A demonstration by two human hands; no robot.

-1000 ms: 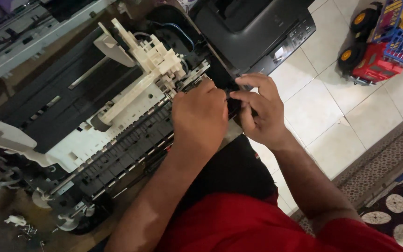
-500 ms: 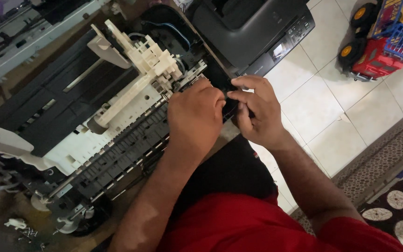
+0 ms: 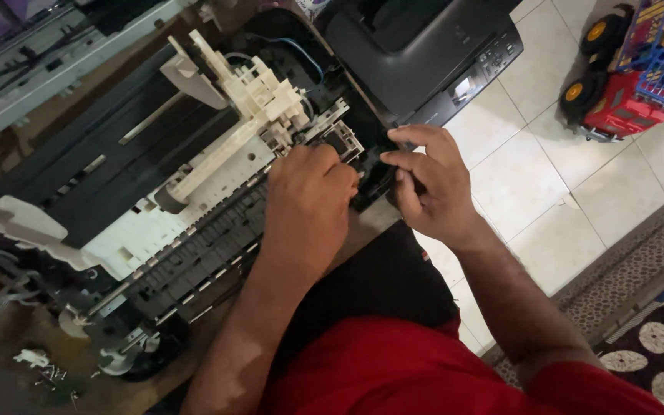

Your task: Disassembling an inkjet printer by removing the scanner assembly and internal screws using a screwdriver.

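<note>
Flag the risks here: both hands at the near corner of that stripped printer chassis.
1. Left hand presses on the chassis beside thin white plastic parts; a slip could snap them.
2. Right hand pinches a small black part at the corner, and the fingers hide it; forcing it blind may break a clip.
3. Small loose bits lie by the frame's lower-left end; they could easily be lost or knocked away.
</note>
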